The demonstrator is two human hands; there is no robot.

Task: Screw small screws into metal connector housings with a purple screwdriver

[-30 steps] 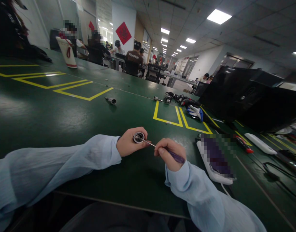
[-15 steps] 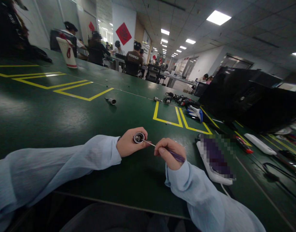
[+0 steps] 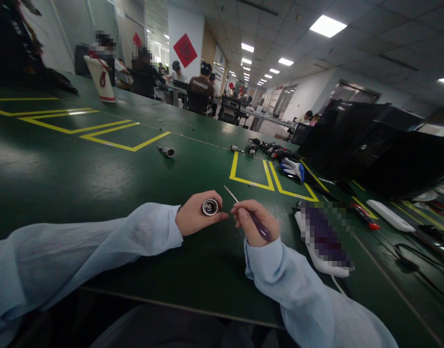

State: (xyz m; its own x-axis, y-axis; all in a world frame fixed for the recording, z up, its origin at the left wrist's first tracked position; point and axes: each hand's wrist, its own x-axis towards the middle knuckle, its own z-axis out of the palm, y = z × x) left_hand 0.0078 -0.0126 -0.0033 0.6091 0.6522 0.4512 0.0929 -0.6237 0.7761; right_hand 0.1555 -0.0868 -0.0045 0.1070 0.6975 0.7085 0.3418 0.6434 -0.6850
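My left hand point(image 3: 197, 212) is wrapped round a round metal connector point(image 3: 209, 207), its open end facing up towards me and small contacts showing inside. My right hand point(image 3: 256, 221) grips a screwdriver point(image 3: 261, 227) by its purple handle. The thin metal shaft points up and left, and its tip stands in the air to the right of the connector, apart from it. Further off on the green table point(image 3: 142, 174) lies a cone-shaped metal shell point(image 3: 166, 152) on its side.
To the right lie a white device point(image 3: 321, 261) with a blurred-out top, a red-and-black tool point(image 3: 365, 217) and cables. Gloves point(image 3: 293, 170) and dark metal parts point(image 3: 252, 150) sit further back. A paper cup point(image 3: 101, 79) stands at back left; a large black case point(image 3: 374, 150) is at right.
The screwdriver's tip has come out of the connector and swung up. My right hand has tilted slightly, still gripping the handle. My left hand has barely moved.
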